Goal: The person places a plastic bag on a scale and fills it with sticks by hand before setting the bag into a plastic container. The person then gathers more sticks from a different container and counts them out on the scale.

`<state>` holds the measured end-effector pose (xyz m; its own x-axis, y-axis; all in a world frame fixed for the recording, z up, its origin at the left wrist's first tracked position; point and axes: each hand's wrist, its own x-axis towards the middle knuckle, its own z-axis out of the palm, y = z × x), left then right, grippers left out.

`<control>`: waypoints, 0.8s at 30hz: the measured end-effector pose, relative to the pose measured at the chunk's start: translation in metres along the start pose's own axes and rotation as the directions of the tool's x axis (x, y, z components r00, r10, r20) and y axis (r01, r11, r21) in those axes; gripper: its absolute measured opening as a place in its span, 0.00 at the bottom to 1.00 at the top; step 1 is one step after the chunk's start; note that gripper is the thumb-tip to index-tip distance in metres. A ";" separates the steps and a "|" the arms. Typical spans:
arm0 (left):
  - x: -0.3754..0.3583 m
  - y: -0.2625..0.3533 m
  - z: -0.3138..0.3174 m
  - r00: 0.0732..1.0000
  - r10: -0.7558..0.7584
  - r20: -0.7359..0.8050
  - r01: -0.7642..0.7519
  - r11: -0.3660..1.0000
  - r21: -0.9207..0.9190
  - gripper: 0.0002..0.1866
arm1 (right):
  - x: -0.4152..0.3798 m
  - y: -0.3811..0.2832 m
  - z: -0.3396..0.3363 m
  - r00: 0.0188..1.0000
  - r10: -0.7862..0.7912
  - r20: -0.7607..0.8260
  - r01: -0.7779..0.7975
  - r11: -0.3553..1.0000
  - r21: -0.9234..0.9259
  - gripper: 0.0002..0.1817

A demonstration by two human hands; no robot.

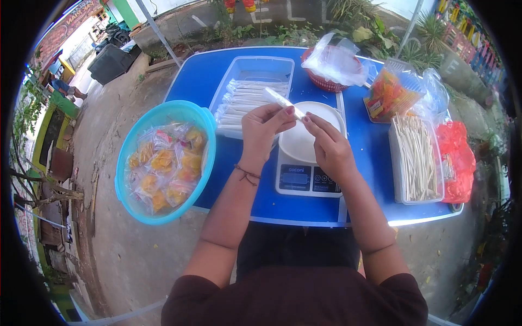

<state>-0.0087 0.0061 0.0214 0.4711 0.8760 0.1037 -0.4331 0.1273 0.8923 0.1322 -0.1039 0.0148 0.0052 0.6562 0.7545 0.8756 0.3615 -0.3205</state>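
While held, wrapper's [283, 101] contents indistinct.

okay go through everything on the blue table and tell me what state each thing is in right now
Left hand: grip shut on the white wrapper.
Right hand: pinching the wrapper's near end.
Scale: white bowl on top, display unreadable.
Blue basin: filled with bagged snacks.
Clear tray: partly filled with white wrappers.
Stick container: open, full of sticks.

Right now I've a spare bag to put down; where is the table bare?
Bare blue table lies left of the clear tray, and along the near edge below the scale. A narrow strip runs between scale and stick box. The far right corner is crowded with bags.
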 end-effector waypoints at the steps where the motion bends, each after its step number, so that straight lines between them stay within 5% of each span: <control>1: 0.000 -0.001 0.000 1.000 0.004 0.001 -0.004 1.000 -0.006 0.13 | -0.001 0.001 0.000 1.000 -0.023 0.003 0.023 0.999 -0.031 0.21; 7: 0.002 -0.004 -0.001 0.996 0.085 0.032 -0.083 0.996 -0.041 0.14 | 0.004 -0.009 -0.006 0.992 0.124 -0.017 -0.119 0.974 0.192 0.22; 13: 0.003 -0.008 0.002 0.961 0.277 0.017 -0.277 0.959 0.065 0.16 | -0.004 -0.011 -0.002 0.922 0.343 0.177 -0.386 0.799 0.462 0.19; 18: 0.001 -0.008 0.005 0.903 0.429 0.025 -0.429 0.899 0.092 0.19 | -0.006 -0.012 0.001 0.926 0.339 0.164 -0.375 0.787 0.490 0.15; 24: 0.002 -0.006 0.002 0.905 0.422 0.056 -0.425 0.883 0.200 0.18 | -0.004 -0.006 0.001 0.964 0.259 0.058 -0.262 0.900 0.349 0.11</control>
<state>-0.0037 0.0059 0.0175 0.2864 0.8201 0.4955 -0.4286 -0.3528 0.8317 0.1266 -0.1079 0.0129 0.2036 0.7647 0.6114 0.6179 0.3840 -0.6861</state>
